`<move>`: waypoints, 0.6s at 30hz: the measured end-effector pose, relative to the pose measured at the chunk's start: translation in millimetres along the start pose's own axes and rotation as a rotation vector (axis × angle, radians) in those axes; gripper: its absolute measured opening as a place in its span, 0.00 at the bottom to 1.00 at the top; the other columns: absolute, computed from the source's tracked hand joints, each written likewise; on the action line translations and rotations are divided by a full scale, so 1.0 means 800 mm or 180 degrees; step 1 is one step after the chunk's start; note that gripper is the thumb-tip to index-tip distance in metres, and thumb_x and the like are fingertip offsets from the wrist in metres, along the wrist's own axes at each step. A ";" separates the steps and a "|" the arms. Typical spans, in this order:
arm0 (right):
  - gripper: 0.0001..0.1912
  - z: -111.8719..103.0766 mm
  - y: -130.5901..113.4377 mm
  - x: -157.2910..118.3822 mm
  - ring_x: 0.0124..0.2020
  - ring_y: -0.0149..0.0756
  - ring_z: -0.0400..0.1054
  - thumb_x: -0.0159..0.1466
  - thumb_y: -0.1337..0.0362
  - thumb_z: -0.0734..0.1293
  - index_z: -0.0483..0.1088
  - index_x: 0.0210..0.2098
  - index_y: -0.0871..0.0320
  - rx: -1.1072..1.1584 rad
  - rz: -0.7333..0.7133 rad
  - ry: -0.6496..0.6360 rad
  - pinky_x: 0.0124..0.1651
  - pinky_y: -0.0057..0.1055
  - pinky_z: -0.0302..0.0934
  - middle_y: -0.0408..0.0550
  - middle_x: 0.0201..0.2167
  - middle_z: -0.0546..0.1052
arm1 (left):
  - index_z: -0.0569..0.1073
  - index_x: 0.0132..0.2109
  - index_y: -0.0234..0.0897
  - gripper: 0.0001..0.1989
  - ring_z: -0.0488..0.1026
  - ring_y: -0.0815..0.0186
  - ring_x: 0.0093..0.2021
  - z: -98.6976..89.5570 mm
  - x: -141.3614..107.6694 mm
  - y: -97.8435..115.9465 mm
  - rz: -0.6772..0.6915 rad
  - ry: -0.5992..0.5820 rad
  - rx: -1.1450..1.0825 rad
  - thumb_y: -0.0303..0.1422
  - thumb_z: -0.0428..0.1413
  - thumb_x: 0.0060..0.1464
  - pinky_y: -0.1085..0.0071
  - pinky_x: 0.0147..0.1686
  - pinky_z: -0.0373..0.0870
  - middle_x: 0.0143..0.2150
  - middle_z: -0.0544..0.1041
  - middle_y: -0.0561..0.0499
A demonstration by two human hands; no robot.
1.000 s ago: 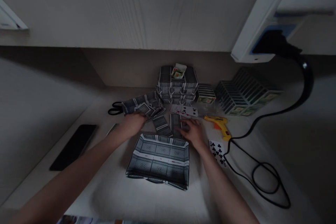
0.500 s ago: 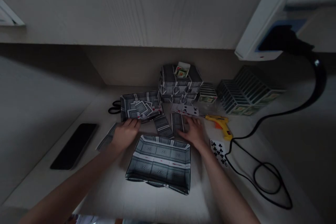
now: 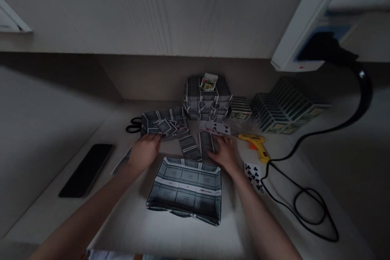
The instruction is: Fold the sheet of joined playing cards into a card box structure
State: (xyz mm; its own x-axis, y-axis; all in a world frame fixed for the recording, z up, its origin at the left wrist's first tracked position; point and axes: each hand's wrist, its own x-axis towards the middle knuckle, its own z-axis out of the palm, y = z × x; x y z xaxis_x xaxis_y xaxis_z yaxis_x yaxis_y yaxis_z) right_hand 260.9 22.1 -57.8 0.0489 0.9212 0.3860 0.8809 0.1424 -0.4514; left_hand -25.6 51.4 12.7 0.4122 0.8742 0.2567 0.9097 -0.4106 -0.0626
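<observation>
My left hand is at the near left corner of a shallow tray made of patterned playing cards, its fingers closed together against the front wall. Loose playing cards lie inside that tray. My right hand rests on the table with thumb and fingers apart, beside a joined card panel. A second card panel lies just left of it. Between my forearms sits an open card-built box, its inside facing up. Face-up cards lie beyond my right hand.
Stacked card-covered boxes with a small carton on top stand at the back. Card packs are at right. A yellow glue gun with a black cord, a phone and black-handled scissors lie around.
The tray of loose cards has shifted slightly, its front wall now farther back, with my left hand following it. My right hand stays nearly in place.
</observation>
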 end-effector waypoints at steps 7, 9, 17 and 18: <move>0.24 0.002 0.003 0.002 0.45 0.44 0.60 0.51 0.55 0.65 0.65 0.46 0.56 0.0228 0.0089 0.0126 0.46 0.40 0.56 0.52 0.41 0.69 | 0.72 0.41 0.40 0.10 0.68 0.65 0.46 -0.031 -0.021 0.017 -0.0135 0.0430 -0.2123 0.34 0.50 0.52 0.70 0.48 0.64 0.43 0.72 0.50; 0.28 0.002 0.000 0.001 0.45 0.46 0.59 0.49 0.53 0.67 0.64 0.48 0.57 0.0141 0.0008 0.0049 0.46 0.41 0.56 0.53 0.42 0.69 | 0.70 0.44 0.40 0.12 0.67 0.65 0.48 -0.035 -0.035 0.027 -0.0100 -0.0054 -0.2770 0.35 0.51 0.52 0.71 0.48 0.64 0.45 0.71 0.50; 0.16 -0.062 0.041 -0.006 0.45 0.46 0.61 0.53 0.59 0.63 0.70 0.40 0.59 -0.0195 0.0758 0.1087 0.47 0.44 0.53 0.54 0.38 0.71 | 0.66 0.50 0.39 0.18 0.66 0.62 0.50 -0.024 -0.066 0.051 -0.0699 -0.0788 -0.3729 0.35 0.51 0.51 0.67 0.52 0.59 0.50 0.70 0.49; 0.16 -0.076 0.053 -0.009 0.44 0.46 0.61 0.53 0.59 0.63 0.70 0.39 0.61 -0.0154 0.1053 0.1358 0.46 0.44 0.54 0.55 0.37 0.72 | 0.66 0.49 0.38 0.18 0.66 0.62 0.50 -0.021 -0.066 0.052 -0.0768 -0.0751 -0.3786 0.35 0.51 0.51 0.67 0.52 0.59 0.50 0.70 0.49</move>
State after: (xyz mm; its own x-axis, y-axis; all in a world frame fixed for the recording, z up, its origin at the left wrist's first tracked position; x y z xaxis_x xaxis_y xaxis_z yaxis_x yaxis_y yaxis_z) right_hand 326.8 -0.6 -31.0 0.5052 0.6838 0.5265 0.8063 -0.1565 -0.5704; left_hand -10.5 -16.2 13.1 0.3517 0.9349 -0.0477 0.4029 -0.1052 0.9092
